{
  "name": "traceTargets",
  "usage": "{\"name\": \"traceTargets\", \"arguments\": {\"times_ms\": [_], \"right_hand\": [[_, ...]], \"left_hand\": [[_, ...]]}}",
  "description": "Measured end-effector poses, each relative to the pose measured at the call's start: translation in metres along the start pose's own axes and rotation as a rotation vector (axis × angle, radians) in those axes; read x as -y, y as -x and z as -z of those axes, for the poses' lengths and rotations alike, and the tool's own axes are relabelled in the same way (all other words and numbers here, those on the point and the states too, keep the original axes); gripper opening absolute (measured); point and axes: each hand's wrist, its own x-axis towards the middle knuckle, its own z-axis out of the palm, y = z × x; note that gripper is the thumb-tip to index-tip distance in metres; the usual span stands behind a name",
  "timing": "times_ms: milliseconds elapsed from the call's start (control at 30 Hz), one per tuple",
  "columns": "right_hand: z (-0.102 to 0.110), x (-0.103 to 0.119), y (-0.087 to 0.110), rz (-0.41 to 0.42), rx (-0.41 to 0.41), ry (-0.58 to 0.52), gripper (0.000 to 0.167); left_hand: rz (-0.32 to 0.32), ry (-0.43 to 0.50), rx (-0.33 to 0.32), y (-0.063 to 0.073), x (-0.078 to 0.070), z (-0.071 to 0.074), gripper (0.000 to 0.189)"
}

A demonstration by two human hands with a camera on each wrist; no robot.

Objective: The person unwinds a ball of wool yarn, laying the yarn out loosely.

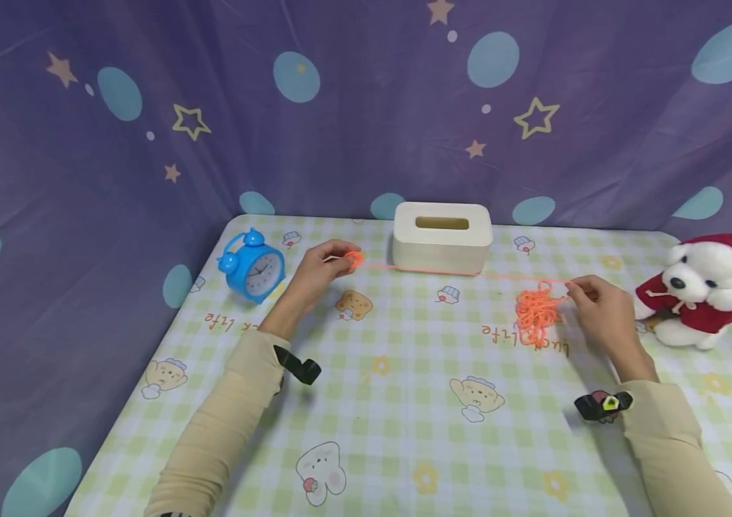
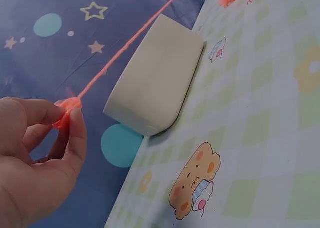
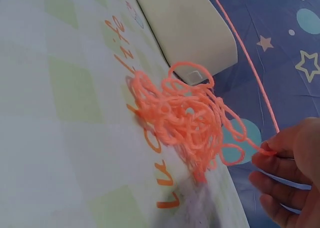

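My left hand (image 1: 318, 273) pinches a small wound ball of orange yarn (image 2: 69, 112) between thumb and fingertips, near the blue alarm clock. From it a single yarn strand (image 1: 430, 270) runs taut to the right, across the front of the white tissue box in the head view. At the strand's other end my right hand (image 1: 603, 309) pinches the yarn between thumb and forefinger. A loose, looped heap of the same orange yarn (image 3: 185, 113) lies on the tablecloth just left of the right hand, and a short length links it to those fingertips.
The white tissue box (image 1: 442, 240) stands at the table's back edge, between the hands. A blue alarm clock (image 1: 252, 269) is at the back left. At the right sits a white plush dog (image 1: 702, 291) in red clothes. A purple curtain (image 1: 366, 158) hangs behind the checked tablecloth (image 1: 398, 424).
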Motion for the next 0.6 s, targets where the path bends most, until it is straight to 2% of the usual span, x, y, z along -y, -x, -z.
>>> {"name": "traceTargets", "arguments": {"times_ms": [200,367,600], "right_hand": [[0.0056,-0.0034,0.0005,-0.033,0.012,0.035,0.034],[0.0086,-0.0060,0.0013,-0.055,0.058,0.069,0.035],[0.0081,-0.0049,0.0045,-0.009,0.114,0.087,0.030]], "left_hand": [[-0.002,0.011,-0.008,0.0011,-0.0007,0.0012,0.023],[-0.005,0.001,-0.016,0.0019,-0.0015,0.0027,0.026],[0.000,0.002,-0.012,0.0012,-0.0033,0.0026,0.028]]}}
